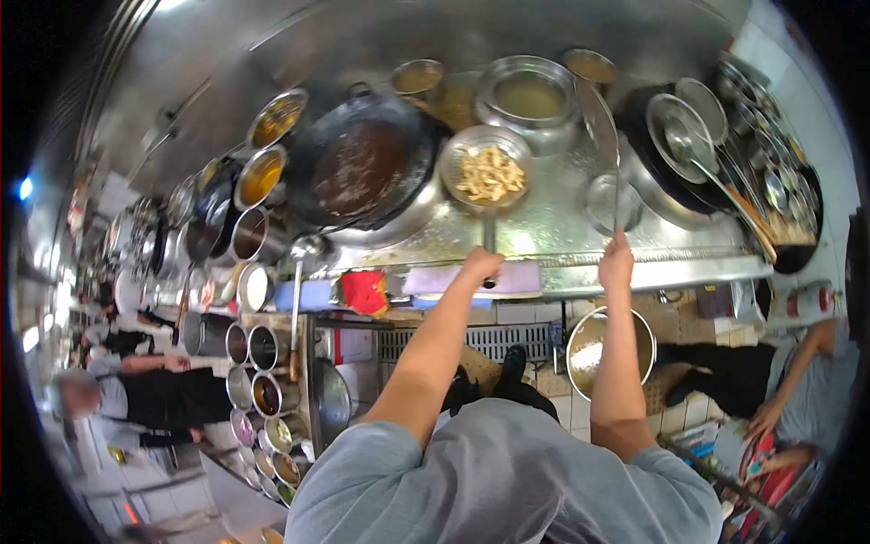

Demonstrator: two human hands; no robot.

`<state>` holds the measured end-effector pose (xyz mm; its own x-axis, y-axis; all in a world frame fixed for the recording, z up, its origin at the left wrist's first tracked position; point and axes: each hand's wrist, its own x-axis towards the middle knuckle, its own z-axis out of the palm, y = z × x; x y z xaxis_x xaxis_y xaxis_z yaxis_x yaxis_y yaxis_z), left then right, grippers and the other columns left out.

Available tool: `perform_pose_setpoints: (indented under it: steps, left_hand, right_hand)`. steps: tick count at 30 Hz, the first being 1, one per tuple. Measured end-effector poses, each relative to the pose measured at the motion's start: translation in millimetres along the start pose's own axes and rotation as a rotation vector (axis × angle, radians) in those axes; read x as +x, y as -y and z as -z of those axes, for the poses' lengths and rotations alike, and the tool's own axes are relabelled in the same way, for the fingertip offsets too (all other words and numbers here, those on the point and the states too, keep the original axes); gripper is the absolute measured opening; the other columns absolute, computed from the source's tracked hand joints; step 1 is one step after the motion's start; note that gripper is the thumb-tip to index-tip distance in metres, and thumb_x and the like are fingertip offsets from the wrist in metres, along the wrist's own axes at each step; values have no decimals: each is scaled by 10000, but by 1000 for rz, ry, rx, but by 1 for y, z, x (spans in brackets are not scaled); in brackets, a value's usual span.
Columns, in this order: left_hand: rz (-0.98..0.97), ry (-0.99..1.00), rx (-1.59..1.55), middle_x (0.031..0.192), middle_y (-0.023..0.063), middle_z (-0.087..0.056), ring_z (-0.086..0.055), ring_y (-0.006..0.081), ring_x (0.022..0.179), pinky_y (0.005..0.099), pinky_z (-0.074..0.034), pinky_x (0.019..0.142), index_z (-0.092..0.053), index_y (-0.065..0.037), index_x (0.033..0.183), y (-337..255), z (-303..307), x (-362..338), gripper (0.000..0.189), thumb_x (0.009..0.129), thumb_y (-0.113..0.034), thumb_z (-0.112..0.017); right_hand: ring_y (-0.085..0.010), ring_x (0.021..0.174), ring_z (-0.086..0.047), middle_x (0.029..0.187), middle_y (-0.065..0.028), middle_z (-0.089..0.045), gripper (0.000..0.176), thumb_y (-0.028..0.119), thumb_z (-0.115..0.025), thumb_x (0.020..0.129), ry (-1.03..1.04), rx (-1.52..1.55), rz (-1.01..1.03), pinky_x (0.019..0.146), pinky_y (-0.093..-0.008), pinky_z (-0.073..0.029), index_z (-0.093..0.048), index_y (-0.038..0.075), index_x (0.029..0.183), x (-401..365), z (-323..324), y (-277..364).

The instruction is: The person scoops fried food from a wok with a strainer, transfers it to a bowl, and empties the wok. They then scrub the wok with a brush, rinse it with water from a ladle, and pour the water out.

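My left hand [483, 265] is closed around the handle of a perforated strainer [450, 169], which is heaped with pale strips of food [490, 174]. To its left, a black wok [313, 168] holds dark, frothy liquid [361, 166]. My right hand [616, 261] grips the thin upright handle of a round metal utensil [595, 118], tilted nearly edge-on; its exact kind I cannot tell. Just behind that handle lies a round mesh sieve [607, 201] on the steel stove top [544, 227]. A wide metal pot [494, 91] of yellowish liquid stands behind the strainer.
Folded cloths [471, 279] and a red packet [364, 292] line the front edge. A ladle [308, 247] rests at left beside sauce pots [261, 177]. Another wok [652, 168] with ladles sits right. A bucket [594, 354] stands below; co-workers [172, 399] are on both sides.
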<state>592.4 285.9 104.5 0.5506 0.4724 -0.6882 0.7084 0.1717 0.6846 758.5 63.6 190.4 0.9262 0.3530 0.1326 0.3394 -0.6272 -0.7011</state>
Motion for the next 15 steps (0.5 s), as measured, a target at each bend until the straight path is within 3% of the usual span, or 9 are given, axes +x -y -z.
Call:
perform_pose_setpoints:
  steps: [2, 3, 4, 5, 6, 7, 8, 11, 15]
  left_hand:
    - [24, 313, -963, 696, 50, -532, -515, 138, 596, 244, -461, 528, -530, 19, 924, 28, -10, 5, 215, 786, -131, -600]
    - [61, 299, -1160, 652, 20, -476, -455, 138, 561, 245, -424, 503, -536, -25, 860, 15, -13, -30, 130, 816, -145, -560]
    - [64, 170, -978, 685, 16, -495, -456, 115, 600, 262, -417, 503, -540, -55, 813, 1, -10, -73, 130, 837, -182, -524]
    - [20, 213, -1070, 711, 7, -508, -470, 104, 644, 294, -425, 517, -539, -75, 789, 19, -18, -62, 166, 843, -231, -516]
    - [9, 253, -1202, 687, 8, -512, -481, 106, 613, 272, -425, 490, -546, -79, 766, 27, -25, -61, 154, 824, -222, -547]
    - [69, 267, -1337, 648, 3, -503, -479, 98, 554, 246, -419, 455, -538, -91, 732, 30, -34, -61, 139, 808, -205, -560]
    - [124, 299, -1393, 619, -3, -493, -468, 87, 505, 226, -415, 432, -525, -97, 694, 31, -39, -66, 136, 790, -180, -574]
    - [76, 325, -1453, 737, 38, -572, -477, 78, 472, 209, -419, 403, -475, -64, 859, 22, -44, -96, 119, 837, -175, -511]
    - [31, 257, -1520, 754, 60, -576, -486, 83, 468, 225, -412, 389, -452, -85, 901, 20, -39, -88, 169, 910, -253, -450]
  right_hand:
    - [-347, 1058, -508, 1180, -235, -502, 398, 49, -349, 863, 4, -90, 194, 864, -390, -418, -414, 11, 1254, 8, -15, -51]
    - [-298, 1139, -450, 1302, -195, -404, 426, 49, -318, 876, 149, 562, -217, 908, -373, -392, -363, 36, 1299, -5, -4, -30]
    - [-243, 1044, -472, 1329, -125, -364, 441, 94, -355, 889, 195, 613, -125, 778, -360, -459, -342, 116, 1330, 25, -43, -110]
    - [-248, 1140, -435, 1294, -136, -424, 456, 48, -384, 867, 102, 213, 150, 910, -352, -377, -343, 88, 1319, 6, -32, -86]
    - [-216, 912, -546, 1168, -123, -510, 470, 44, -413, 855, 243, 299, -63, 745, -333, -461, -346, 120, 1314, -2, -18, -59]
    - [-126, 611, -504, 936, -83, -546, 462, 63, -432, 858, 353, 463, -224, 487, -253, -427, -345, 130, 1307, -14, -5, -23]
    - [-45, 475, -348, 780, -19, -470, 448, 80, -434, 870, 353, 569, -309, 359, -185, -279, -342, 137, 1304, -25, 4, 15]
    - [-23, 475, -337, 747, 16, -435, 418, 93, -440, 883, 540, 763, -136, 368, -167, -253, -357, 129, 1291, -20, -2, 32]
    - [-6, 470, -314, 754, 36, -444, 378, 115, -428, 908, 469, 770, 12, 365, -157, -227, -381, 118, 1283, -33, 0, 86]
